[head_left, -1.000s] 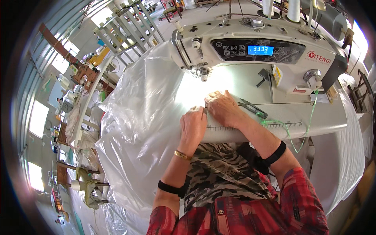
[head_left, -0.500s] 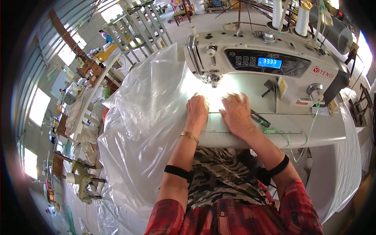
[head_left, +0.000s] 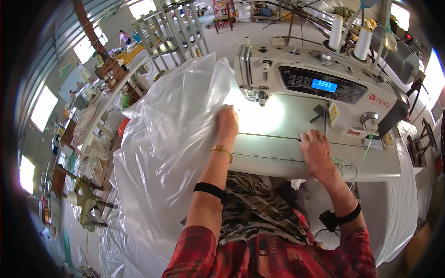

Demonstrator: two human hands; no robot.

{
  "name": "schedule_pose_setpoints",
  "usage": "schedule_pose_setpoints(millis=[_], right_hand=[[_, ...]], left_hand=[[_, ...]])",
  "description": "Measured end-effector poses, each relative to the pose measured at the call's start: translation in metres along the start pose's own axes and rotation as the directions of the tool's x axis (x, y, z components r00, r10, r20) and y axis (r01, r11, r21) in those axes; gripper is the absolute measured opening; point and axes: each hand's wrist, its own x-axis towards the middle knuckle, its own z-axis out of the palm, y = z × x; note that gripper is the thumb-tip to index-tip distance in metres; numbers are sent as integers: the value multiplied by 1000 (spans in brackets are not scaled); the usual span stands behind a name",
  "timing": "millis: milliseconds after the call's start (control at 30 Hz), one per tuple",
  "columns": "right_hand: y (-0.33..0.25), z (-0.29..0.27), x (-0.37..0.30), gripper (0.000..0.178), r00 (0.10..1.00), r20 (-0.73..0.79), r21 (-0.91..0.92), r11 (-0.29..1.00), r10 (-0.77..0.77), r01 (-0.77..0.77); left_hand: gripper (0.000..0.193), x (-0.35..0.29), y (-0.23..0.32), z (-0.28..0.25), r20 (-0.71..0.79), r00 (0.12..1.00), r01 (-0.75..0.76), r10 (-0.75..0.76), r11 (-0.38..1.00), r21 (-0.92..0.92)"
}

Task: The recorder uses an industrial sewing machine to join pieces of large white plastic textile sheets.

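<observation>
My left hand (head_left: 227,124) is closed on the edge of a large clear plastic sheet (head_left: 162,139), just left of the needle area. The sheet hangs in folds over the left side of the table. My right hand (head_left: 316,153) rests on the sewing machine bed, fingers curled around dark thread snips (head_left: 297,138); only a tip shows, the rest being covered by the hand. Above both hands is the white sewing machine head (head_left: 273,60), with its needle and presser foot assembly (head_left: 260,97) over a brightly lit patch of the bed.
A printed ruler (head_left: 273,159) runs along the bed's front. Green thread (head_left: 366,153) trails down by the handwheel (head_left: 369,121). White thread cones (head_left: 361,44) stand behind the machine. A grey slatted rack (head_left: 171,37) is at the back left, a stool (head_left: 85,204) at far left.
My right hand has moved right, from beside the needle to the snips, and closed over them. My left hand, with the plastic, has shifted slightly left and up. The view has turned a little.
</observation>
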Motion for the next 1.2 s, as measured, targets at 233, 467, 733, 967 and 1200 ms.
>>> schedule_pose_setpoints(millis=[233, 467, 733, 967, 1200], right_hand=[[17, 2, 6, 23, 986, -78, 1, 989, -147, 147], [-36, 8, 34, 16, 997, -15, 631, 774, 76, -49], [-100, 29, 94, 14, 988, 123, 394, 909, 93, -135], [-112, 26, 116, 6, 986, 160, 240, 967, 42, -80], [-106, 48, 107, 13, 996, 56, 148, 987, -73, 64]], left_hand=[[7, -16, 0, -24, 19, 998, 58, -57, 998, -32], [11, -34, 16, -38, 28, 999, 33, -32, 999, -22], [16, -35, 18, -39, 29, 999, 47, -46, 998, -49], [14, -35, 22, -46, 63, 996, 61, -57, 996, -67], [16, -36, 20, -44, 45, 993, 116, -111, 986, -123]])
